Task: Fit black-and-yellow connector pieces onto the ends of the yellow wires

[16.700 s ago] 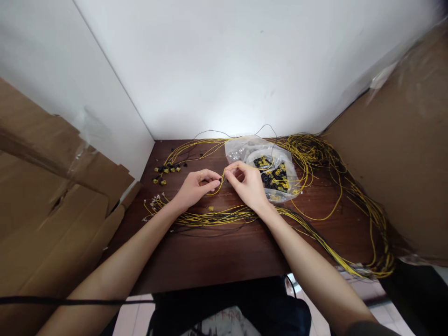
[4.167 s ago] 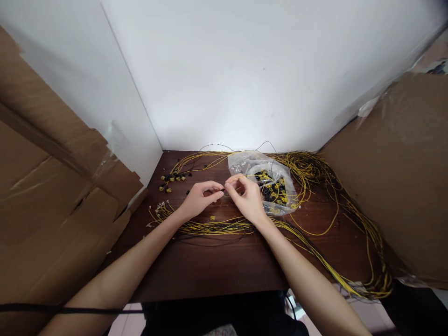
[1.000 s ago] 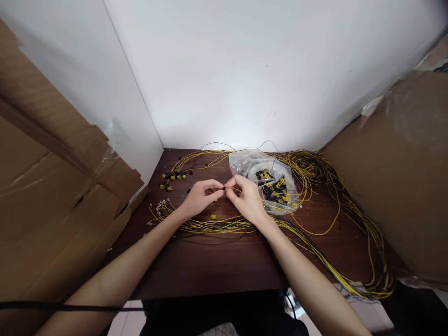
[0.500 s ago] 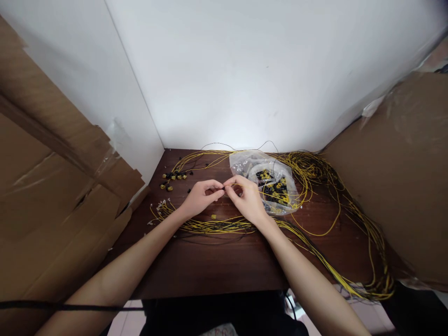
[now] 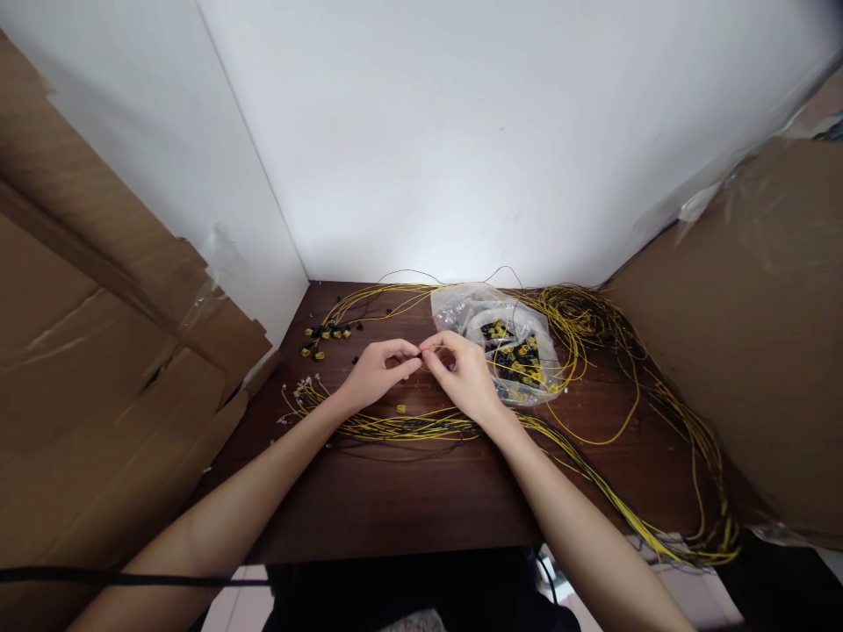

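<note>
My left hand [image 5: 382, 373] and my right hand [image 5: 463, 376] meet at their fingertips above the brown table [image 5: 395, 513]. The left pinches something too small to make out. Between the right thumb and fingers runs a thin yellow wire [image 5: 488, 358], which trails toward a clear plastic bag [image 5: 454, 303] of black and yellow connectors [image 5: 523, 358]. Below my hands lies a bundle of yellow and black wires [image 5: 408, 427], with small white ends [image 5: 306, 386] at the left. A loose yellow piece [image 5: 401, 409] sits just above that bundle.
Wires with black and yellow connectors [image 5: 320, 354] lie at the back left. A tangled wire coil [image 5: 572, 312] is at the back right, its strands hanging over the front right edge. Cardboard [image 5: 98, 377] stands on both sides, and a white wall [image 5: 461, 140] rises behind.
</note>
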The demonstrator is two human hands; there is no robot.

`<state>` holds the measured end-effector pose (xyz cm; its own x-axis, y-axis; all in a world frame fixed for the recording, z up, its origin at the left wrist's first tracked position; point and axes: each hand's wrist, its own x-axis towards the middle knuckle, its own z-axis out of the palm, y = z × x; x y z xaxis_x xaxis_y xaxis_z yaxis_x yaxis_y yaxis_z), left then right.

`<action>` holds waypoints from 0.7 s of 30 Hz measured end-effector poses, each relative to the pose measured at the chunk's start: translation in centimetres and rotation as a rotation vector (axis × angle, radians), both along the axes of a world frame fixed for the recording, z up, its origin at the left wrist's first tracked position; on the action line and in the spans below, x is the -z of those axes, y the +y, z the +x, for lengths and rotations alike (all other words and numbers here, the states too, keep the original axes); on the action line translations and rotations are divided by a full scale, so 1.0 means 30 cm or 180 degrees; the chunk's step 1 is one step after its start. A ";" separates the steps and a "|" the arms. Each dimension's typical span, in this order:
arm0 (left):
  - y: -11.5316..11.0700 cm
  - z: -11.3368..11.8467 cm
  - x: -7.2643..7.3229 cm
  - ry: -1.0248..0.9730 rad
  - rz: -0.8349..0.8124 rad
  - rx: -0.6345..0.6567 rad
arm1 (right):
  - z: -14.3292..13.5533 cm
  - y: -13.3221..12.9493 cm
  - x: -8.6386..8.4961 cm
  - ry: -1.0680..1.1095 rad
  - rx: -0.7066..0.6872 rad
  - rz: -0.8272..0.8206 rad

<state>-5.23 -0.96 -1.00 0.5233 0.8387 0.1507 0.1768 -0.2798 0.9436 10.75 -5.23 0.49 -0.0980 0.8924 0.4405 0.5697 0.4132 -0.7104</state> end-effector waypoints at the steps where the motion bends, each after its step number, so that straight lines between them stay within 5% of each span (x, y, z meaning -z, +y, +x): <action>1: 0.000 0.000 0.001 -0.0013 -0.0014 0.0006 | 0.000 0.000 -0.001 -0.0003 -0.0005 0.0005; 21: 0.005 -0.001 0.007 0.0032 -0.0033 0.0021 | 0.003 -0.001 0.001 0.0382 0.0128 -0.0243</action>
